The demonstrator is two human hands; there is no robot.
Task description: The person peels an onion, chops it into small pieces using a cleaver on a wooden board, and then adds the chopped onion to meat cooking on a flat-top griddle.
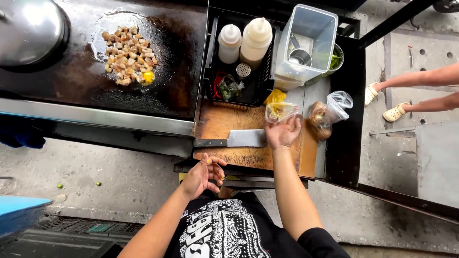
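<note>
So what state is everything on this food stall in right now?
Right hand: grip on a small clear bag, filled.
Left hand: fingers pinched near the body, contents too small to tell.
Cleaver: flat on the cutting board.
Diced food: spread on the griddle.
Squeeze bottles: upright, capped.

The wooden cutting board (224, 124) lies bare at its far left, open for a hand to pass, while the cleaver (234, 139) lies across its near left part. At its far edge the black crate (260, 88) with two squeeze bottles (256, 40) blocks the way. To the right, a tied plastic bag (330, 112) crowds the narrow metal strip.
</note>
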